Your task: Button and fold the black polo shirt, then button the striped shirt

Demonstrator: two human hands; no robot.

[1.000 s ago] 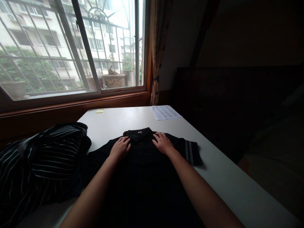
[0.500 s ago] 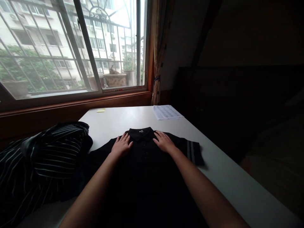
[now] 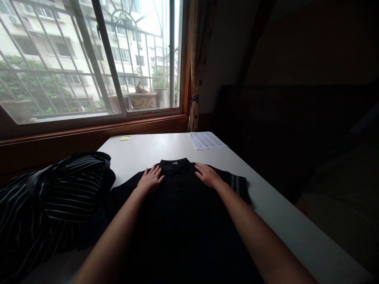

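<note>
A black polo shirt (image 3: 180,221) lies spread face up, its collar pointing toward the window and its buttoned placket in the middle. Two grey stripes run round the sleeve on the right. My left hand (image 3: 149,178) rests flat on the shirt's left shoulder, just beside the collar, fingers spread. On the opposite shoulder lies my right hand (image 3: 209,176), palm down with fingers stretched out. Neither hand grips the cloth. The lower part of the shirt merges into darkness between my forearms.
The shirt is on a white table (image 3: 278,213). A heap of dark striped clothing (image 3: 71,193) covers the left side. Printed sheets (image 3: 207,140) and a yellow sticky note (image 3: 124,138) lie at the far edge. Behind stand a barred window (image 3: 142,59) and a tied curtain (image 3: 194,106).
My right hand has slid slightly to the right, away from the collar, and the striped sleeve has shifted a little. My left hand stays at about the same spot on the shirt.
</note>
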